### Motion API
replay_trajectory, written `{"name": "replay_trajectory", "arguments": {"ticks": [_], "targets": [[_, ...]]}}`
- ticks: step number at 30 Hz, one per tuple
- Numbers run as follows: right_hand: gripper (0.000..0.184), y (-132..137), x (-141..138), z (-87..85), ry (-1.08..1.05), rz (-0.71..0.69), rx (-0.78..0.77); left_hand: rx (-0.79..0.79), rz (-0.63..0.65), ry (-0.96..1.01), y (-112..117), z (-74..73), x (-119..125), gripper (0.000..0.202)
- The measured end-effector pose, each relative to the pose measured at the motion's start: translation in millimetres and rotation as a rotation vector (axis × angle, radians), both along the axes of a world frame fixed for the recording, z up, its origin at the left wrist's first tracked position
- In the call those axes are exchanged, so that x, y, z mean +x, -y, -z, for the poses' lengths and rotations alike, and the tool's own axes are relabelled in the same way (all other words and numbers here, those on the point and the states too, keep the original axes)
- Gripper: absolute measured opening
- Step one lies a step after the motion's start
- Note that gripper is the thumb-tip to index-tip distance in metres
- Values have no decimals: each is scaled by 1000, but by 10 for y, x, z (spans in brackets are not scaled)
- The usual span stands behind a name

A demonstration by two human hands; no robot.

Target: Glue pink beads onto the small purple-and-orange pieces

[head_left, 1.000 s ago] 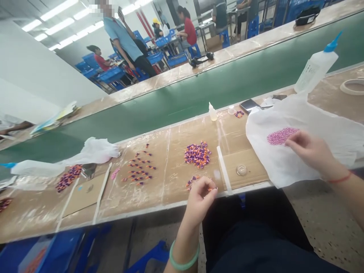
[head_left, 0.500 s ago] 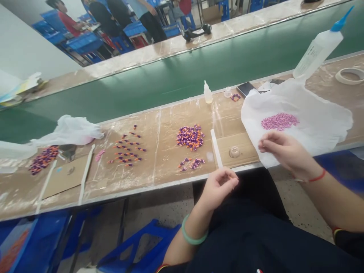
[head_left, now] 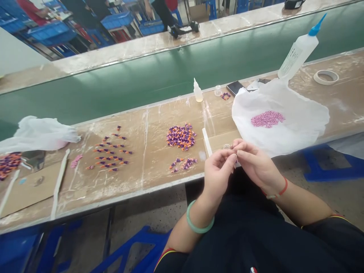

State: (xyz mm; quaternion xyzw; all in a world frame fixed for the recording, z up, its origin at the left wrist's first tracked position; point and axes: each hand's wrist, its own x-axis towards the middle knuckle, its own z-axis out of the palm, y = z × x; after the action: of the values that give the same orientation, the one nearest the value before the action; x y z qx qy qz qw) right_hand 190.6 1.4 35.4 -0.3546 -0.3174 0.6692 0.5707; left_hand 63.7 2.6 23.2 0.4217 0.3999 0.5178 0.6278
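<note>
My left hand [head_left: 217, 170] and my right hand [head_left: 256, 165] meet fingertip to fingertip at the near edge of the worktable [head_left: 148, 178]. Both pinch something tiny that the fingers hide. Just left of my hands lies a small cluster of purple and orange pieces [head_left: 184, 163], with a bigger heap of the same pieces [head_left: 181, 135] behind it. A patch of pink beads [head_left: 267, 118] lies on a white sheet [head_left: 301, 125] to the right. A small clear dish [head_left: 226, 146] sits just behind my fingertips.
Rows of purple-orange pieces [head_left: 110, 151] lie further left, beside a white plastic bag [head_left: 40, 132]. A small glue bottle [head_left: 198, 91], a phone [head_left: 235, 87], a large squeeze bottle [head_left: 298, 51] and a tape roll [head_left: 326, 77] stand along the back. Behind runs a green conveyor belt [head_left: 142, 83].
My right hand left the pink beads and came down-left. My left hand left the small cluster and moved right. The two now touch at the table edge. The view tilted down.
</note>
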Motion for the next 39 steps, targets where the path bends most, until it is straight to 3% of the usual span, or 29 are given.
{"name": "replay_trajectory", "arguments": {"ticks": [8,13,15,19,22,27,34,39], "targets": [[10,38,-84,30,113,45,79,31,-82,83,-4,34,57,29],[11,31,68,-51,319,24,194,-28,-16,122,17,-11,14,28],[5,6,151,-154,538,-16,322,-21,-5,76,23,-36,-13,26],[10,-48,261,-388,889,-117,512,76,-6,-91,27,-107,-60,21],[13,-74,301,-476,969,-187,547,134,13,-211,27,-155,-78,17],[12,-97,340,-462,1015,-248,510,136,58,-283,16,-167,-79,17],[11,-98,329,-479,865,-309,344,-103,225,58,-33,-154,-112,23],[11,-92,336,-473,913,-251,480,-236,291,205,-45,-184,-124,28]]}}
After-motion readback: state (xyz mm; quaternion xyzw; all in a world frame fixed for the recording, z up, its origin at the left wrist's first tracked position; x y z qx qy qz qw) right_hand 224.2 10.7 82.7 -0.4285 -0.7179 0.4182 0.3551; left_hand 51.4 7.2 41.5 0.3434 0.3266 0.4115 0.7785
